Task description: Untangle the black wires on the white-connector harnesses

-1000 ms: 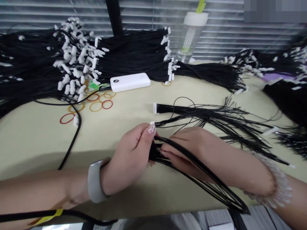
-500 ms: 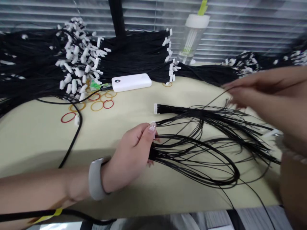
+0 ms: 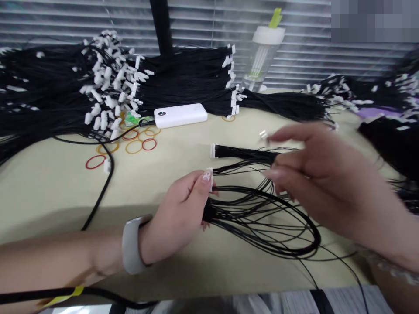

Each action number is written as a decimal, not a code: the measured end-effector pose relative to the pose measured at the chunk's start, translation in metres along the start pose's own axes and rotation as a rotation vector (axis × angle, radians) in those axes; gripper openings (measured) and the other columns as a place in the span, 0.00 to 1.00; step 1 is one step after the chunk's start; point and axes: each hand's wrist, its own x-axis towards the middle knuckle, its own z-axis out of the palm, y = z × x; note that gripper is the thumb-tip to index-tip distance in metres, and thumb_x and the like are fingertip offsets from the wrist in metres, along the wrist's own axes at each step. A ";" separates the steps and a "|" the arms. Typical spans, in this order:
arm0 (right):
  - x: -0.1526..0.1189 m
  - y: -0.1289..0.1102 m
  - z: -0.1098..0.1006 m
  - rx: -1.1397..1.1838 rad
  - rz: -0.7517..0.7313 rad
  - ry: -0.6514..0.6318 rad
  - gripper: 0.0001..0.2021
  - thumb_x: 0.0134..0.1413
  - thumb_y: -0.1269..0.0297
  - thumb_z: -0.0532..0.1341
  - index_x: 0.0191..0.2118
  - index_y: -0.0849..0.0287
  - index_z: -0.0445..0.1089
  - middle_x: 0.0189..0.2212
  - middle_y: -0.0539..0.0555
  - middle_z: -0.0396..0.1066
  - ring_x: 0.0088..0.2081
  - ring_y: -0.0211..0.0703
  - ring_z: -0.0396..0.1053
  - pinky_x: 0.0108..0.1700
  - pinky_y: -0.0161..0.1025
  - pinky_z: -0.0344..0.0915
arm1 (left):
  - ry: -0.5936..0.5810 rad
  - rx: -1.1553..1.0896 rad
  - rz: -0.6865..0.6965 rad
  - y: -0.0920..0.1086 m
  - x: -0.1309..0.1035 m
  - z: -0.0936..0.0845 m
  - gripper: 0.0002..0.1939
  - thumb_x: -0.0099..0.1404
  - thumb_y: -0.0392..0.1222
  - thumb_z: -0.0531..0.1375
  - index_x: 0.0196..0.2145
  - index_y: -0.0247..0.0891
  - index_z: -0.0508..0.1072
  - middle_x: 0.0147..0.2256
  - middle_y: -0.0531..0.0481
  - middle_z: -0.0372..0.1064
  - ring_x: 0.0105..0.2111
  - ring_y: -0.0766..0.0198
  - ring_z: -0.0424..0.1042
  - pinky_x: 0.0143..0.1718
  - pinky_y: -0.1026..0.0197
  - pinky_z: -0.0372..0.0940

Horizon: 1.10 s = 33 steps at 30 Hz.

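The looped black wires [image 3: 281, 250], at the near centre, appear light and springy, liable to tangle. The left hand [image 3: 178, 213] pinches the white connector [image 3: 210, 179] at their left end; that rigid housing is the sound hold. The right hand [image 3: 314, 174], blurred, has thumb and forefinger apart.

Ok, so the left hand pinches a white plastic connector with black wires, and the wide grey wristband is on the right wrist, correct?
Not quite: the head view shows the wide grey wristband on the left wrist. The left hand does pinch a white plastic connector with black wires.
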 end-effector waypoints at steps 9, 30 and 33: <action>0.006 -0.003 0.021 0.017 -0.091 -0.203 0.07 0.52 0.69 0.54 0.27 0.61 0.67 0.19 0.46 0.62 0.21 0.28 0.56 0.25 0.29 0.51 | -0.005 0.075 0.053 -0.003 0.000 -0.001 0.17 0.63 0.50 0.45 0.23 0.38 0.60 0.18 0.56 0.55 0.18 0.72 0.57 0.17 0.70 0.54; 0.005 -0.008 0.033 -0.003 -0.104 -0.268 0.10 0.56 0.67 0.50 0.30 0.60 0.67 0.22 0.49 0.64 0.25 0.32 0.59 0.28 0.32 0.52 | -0.068 0.265 0.155 -0.003 0.000 -0.003 0.17 0.65 0.48 0.44 0.22 0.37 0.57 0.16 0.58 0.53 0.17 0.74 0.56 0.18 0.72 0.54; 0.007 0.000 0.027 -0.113 -0.071 -0.205 0.07 0.54 0.63 0.53 0.31 0.59 0.65 0.22 0.48 0.63 0.24 0.32 0.59 0.26 0.31 0.51 | -0.059 0.170 0.096 -0.002 0.002 -0.003 0.17 0.64 0.49 0.45 0.23 0.37 0.59 0.17 0.57 0.55 0.16 0.73 0.57 0.16 0.71 0.55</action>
